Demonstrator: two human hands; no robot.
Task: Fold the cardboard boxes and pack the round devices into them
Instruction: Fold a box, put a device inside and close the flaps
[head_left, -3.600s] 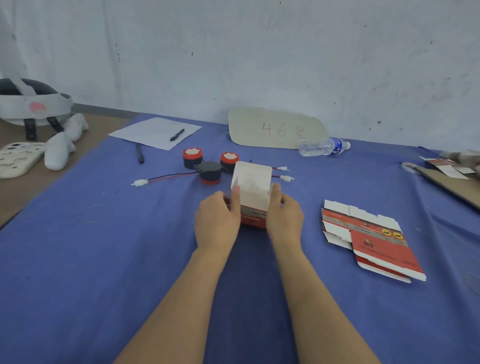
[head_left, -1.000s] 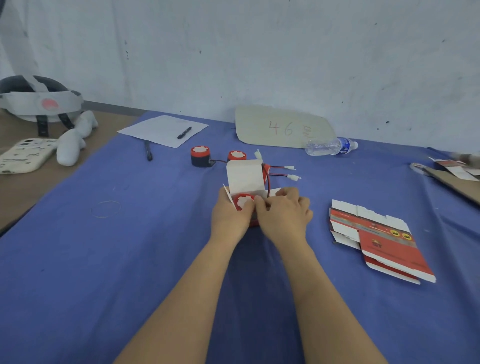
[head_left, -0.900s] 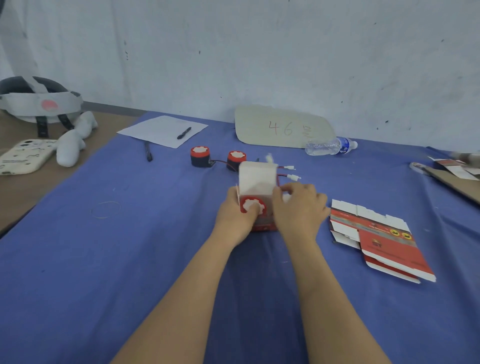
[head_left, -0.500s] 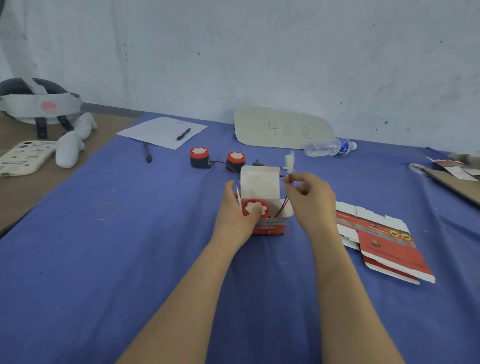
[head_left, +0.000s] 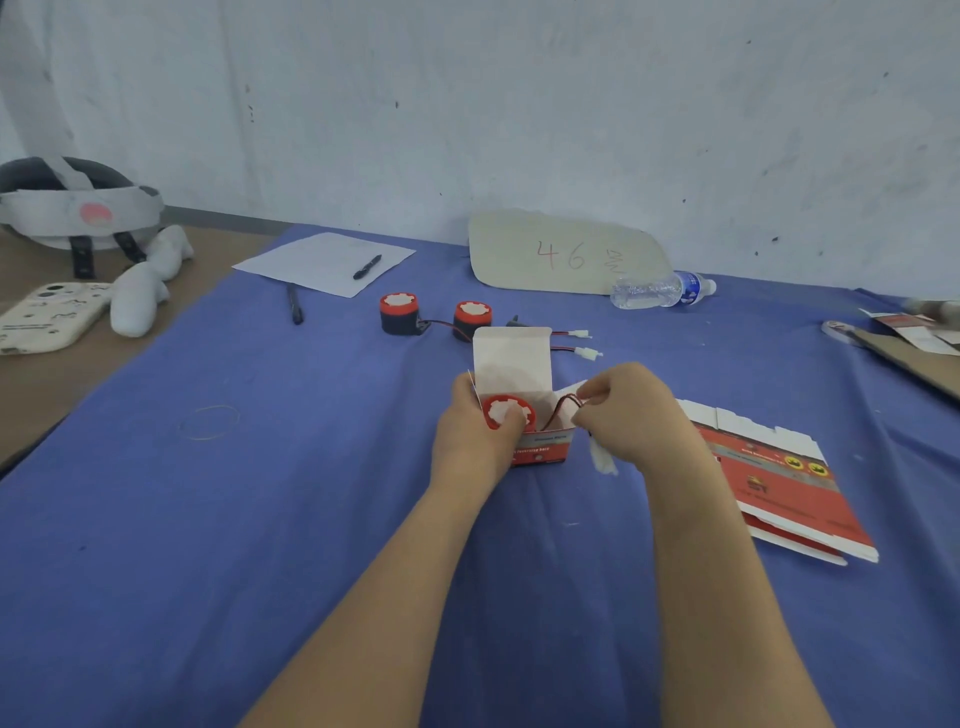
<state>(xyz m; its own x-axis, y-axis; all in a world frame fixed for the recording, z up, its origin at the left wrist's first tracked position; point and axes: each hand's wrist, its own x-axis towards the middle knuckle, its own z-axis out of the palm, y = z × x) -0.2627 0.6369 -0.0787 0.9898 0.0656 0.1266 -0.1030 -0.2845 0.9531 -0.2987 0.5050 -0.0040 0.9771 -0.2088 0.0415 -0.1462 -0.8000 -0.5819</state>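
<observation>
left hand (head_left: 470, 441) grips the box (head_left: 540, 452), thumb on the device (head_left: 506, 413); right hand (head_left: 631, 415) pinches the wire (head_left: 563, 402). untucked, the wire (it looks springy) may foul the lid (head_left: 511, 353).

A blue cloth (head_left: 260, 545) covers most of a wooden table (head_left: 47, 395). On the cloth stand an open box (head_left: 543, 448) and, behind it, two round devices (head_left: 398, 313) side by side. Flat boxes (head_left: 779, 478) lie to the right. Farther back are a paper (head_left: 311, 260) with a pen (head_left: 367, 267) on it, a second pen (head_left: 295, 304), a card (head_left: 566, 254) marked "46" and a bottle (head_left: 660, 289) on its side. A headset (head_left: 72, 208) and a phone case (head_left: 47, 317) rest on the bare wood at left.
</observation>
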